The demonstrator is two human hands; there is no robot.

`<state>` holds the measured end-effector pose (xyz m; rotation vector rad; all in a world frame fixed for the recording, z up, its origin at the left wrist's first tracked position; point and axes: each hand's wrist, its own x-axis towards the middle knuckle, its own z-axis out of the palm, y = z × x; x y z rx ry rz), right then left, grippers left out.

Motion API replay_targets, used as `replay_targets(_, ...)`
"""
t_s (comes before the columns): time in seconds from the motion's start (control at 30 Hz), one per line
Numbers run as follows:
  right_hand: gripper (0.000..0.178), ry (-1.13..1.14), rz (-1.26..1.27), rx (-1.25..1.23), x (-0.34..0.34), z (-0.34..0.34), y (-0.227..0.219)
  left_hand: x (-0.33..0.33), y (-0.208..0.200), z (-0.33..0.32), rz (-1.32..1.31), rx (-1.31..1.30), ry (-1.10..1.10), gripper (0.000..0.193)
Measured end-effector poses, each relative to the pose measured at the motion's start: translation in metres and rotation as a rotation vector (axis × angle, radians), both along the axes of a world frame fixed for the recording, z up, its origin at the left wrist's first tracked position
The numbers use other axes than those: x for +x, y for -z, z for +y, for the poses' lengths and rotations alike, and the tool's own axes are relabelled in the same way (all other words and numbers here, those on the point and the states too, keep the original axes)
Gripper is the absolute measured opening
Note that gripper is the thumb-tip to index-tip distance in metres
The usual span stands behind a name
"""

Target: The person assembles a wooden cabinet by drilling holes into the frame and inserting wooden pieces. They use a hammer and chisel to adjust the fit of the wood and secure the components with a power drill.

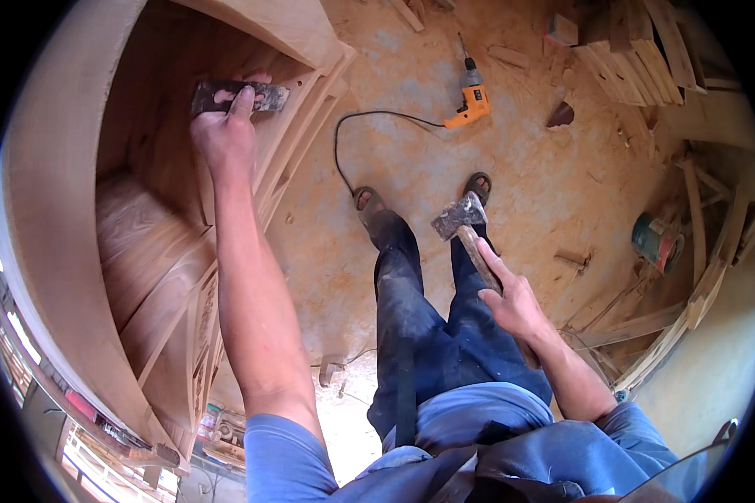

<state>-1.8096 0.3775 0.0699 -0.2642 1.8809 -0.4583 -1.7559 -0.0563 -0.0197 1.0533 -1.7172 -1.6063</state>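
Observation:
My left hand reaches into the wooden furniture piece at the left, its fingers closed round a dark, worn rectangular block with pale smears. The block lies close to the piece's framed edge; whether it touches the wood I cannot tell. My right hand grips a hatchet by its wooden handle, the index finger stretched along it. The hatchet's scuffed grey head points up and away from me, above the floor and in front of my legs. The lower handle passes beneath my right wrist.
An orange corded power drill lies on the dusty floor ahead, its black cable curving toward my left foot. Stacked boards stand at the far right. A bucket and wooden frame pieces sit along the right side.

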Motion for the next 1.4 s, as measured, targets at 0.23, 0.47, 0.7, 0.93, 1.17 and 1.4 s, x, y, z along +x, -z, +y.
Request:
replay_targets(0.23, 0.086, 0.005, 0.073, -0.106, -0.004, -0.020, -0.001, -0.005, 0.013, 0.001, 0.008, -0.007, 0.033, 0.014)
replay_targets(0.47, 0.086, -0.012, 0.063, -0.089, -0.005, -0.024, -0.004, -0.008, 0.016, 0.000, -0.011, -0.048, 0.048, 0.012)
replay_targets(0.7, 0.085, -0.040, 0.061, -0.121, -0.004, -0.032, -0.006, -0.011, 0.020, -0.005, -0.092, -0.104, 0.028, 0.008)
replay_targets(0.93, 0.083, -0.070, 0.123, -0.210, -0.011, -0.051, -0.008, -0.017, 0.030, -0.012, -0.080, -0.141, 0.043, 0.007)
replay_targets(1.17, 0.086, -0.134, 0.251, -0.346, -0.031, -0.076, -0.008, -0.015, 0.022, -0.011, -0.040, -0.058, 0.048, 0.008)
replay_targets(1.4, 0.085, -0.181, 0.330, -0.569, -0.057, -0.127, -0.029, -0.010, 0.031, -0.013, -0.076, -0.112, 0.019, 0.008)
